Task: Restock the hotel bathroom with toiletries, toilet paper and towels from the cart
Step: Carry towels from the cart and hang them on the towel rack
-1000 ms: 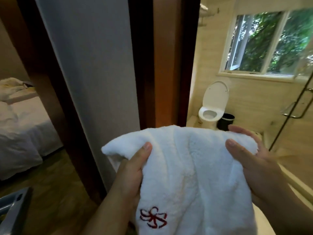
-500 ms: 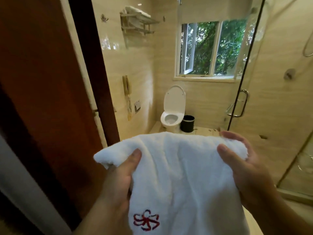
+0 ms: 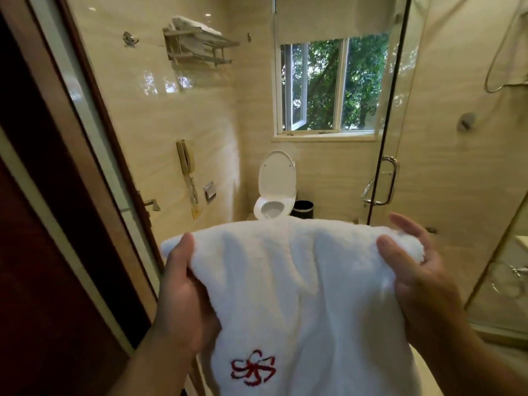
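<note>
A white towel (image 3: 300, 295) is held up in mid-air close to the camera. Its top edge runs level from left to right, and the cloth hangs straight down past the bottom of the view, so its full length cannot be told. A red stitched emblem (image 3: 253, 367) sits low on the near face, toward the left. Both hands grip the top corners. The left hand (image 3: 185, 298) pinches its corner with the thumb pointing up on the near face and the fingers behind. The right hand (image 3: 420, 284) does the same, with its fingertips showing above the top edge. Beyond, a wooden door (image 3: 43, 224) stands at the left and a glass shower door (image 3: 400, 110) at the right. Farther back are a wall phone (image 3: 186, 164), a toilet (image 3: 275, 190) with its lid up and a dark bin (image 3: 303, 208) just beside it. Higher up are a window (image 3: 334, 87) and a wall rack (image 3: 200, 47) bearing a folded towel (image 3: 191, 24).
</note>
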